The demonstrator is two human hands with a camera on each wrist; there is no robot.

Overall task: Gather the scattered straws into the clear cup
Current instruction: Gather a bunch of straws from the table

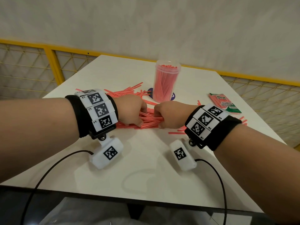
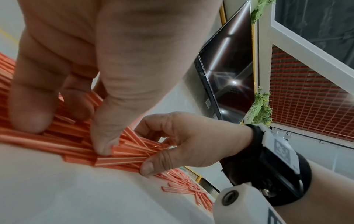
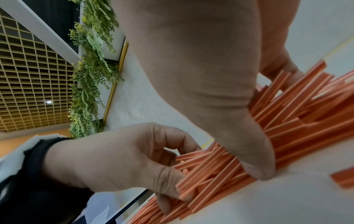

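We saw a white table [image 1: 146,168]. On it lay scattered red straws [image 1: 149,120] in the frame's middle, a clear cup [image 1: 165,82] standing above them, and a straw packet [image 1: 224,103] at the right.

Thin red straws [image 1: 150,120] lie heaped and crisscrossed flat on the white desk [image 1: 146,168]; more lie strewn behind. The clear cup [image 1: 165,82] stands upright beyond them, packed with upright red straws.

straws [image 1: 149,118] before cup [image 1: 165,82], on table [image 1: 146,168]
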